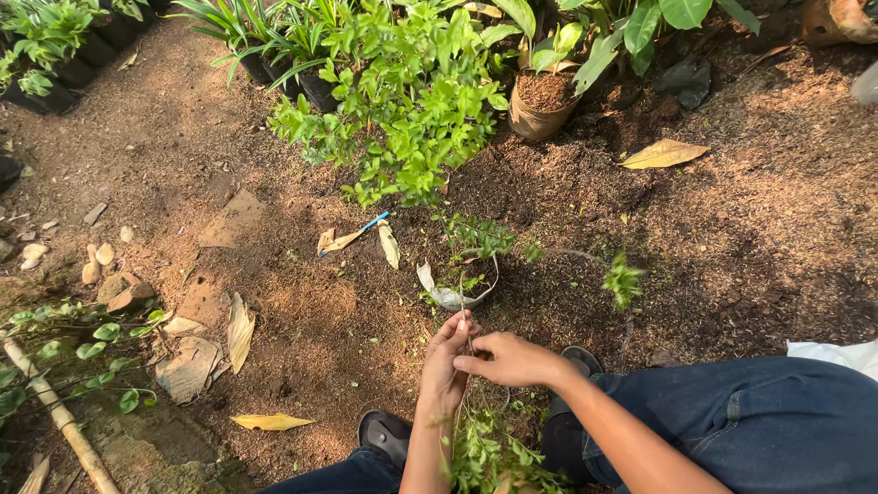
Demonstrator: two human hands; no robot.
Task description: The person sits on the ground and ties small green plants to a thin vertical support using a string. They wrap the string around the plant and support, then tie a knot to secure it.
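While I crouch over the soil, my left hand (445, 366) and right hand (506, 359) both pinch one thin seedling stem (468, 389) upright between my knees, leafy end down, a small white grow bag (457, 291) just beyond my fingertips.

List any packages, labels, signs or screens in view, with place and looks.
No labels, signs or screens.
Brown grow bag: top centre, round, soil-filled.
Black grow bags: top left, under leafy plants.
Whitish small bag: centre, just beyond the left hand and right hand, holding a seedling.
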